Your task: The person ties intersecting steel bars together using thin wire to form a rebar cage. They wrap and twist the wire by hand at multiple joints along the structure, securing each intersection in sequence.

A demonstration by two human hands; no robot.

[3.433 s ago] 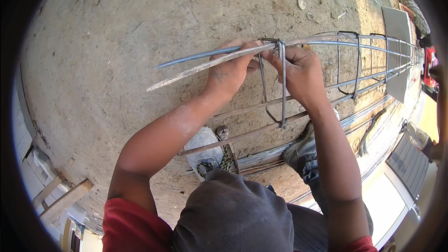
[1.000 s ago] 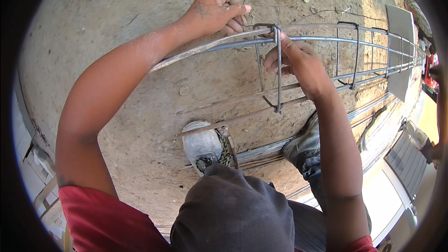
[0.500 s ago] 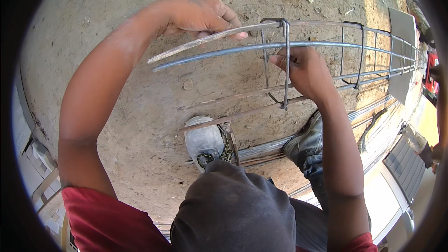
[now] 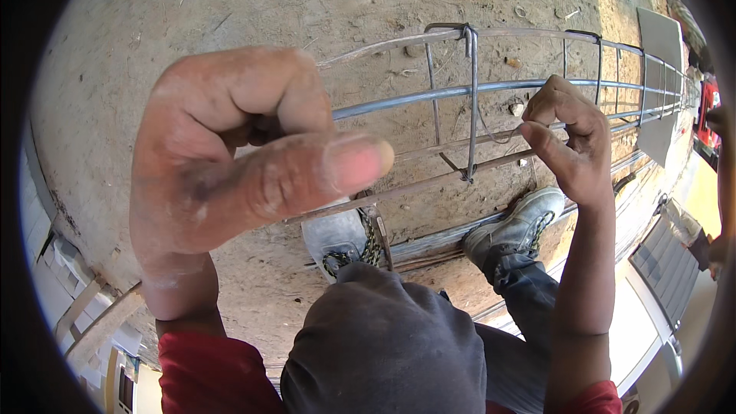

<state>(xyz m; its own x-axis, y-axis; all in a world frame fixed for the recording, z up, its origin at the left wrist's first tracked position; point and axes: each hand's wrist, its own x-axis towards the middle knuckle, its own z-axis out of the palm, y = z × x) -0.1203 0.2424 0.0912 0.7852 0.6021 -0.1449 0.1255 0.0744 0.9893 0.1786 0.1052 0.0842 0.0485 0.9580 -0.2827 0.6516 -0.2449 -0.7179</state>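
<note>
My left hand is raised close in front of the cage's near left end, large in view. Its fingers are curled in against the straight thumb; whatever may be between them is hidden. My right hand is pinched on a thin tie wire, which curves left toward the end stirrup. Long steel bars and square stirrups form the rebar cage, which runs from the middle off to the right. Its end stirrup stands between my hands. The left hand covers part of the bars' free ends.
Below the cage are my grey shoes on dirt ground. More steel bars lie along the ground behind the shoes. A grey board sits under the cage's far part. At the right edge, part of another person shows.
My left hand has come off the bar ends and up, nearer the view. My right hand has drawn back to the right from the end stirrup, and the thin wire now shows.
</note>
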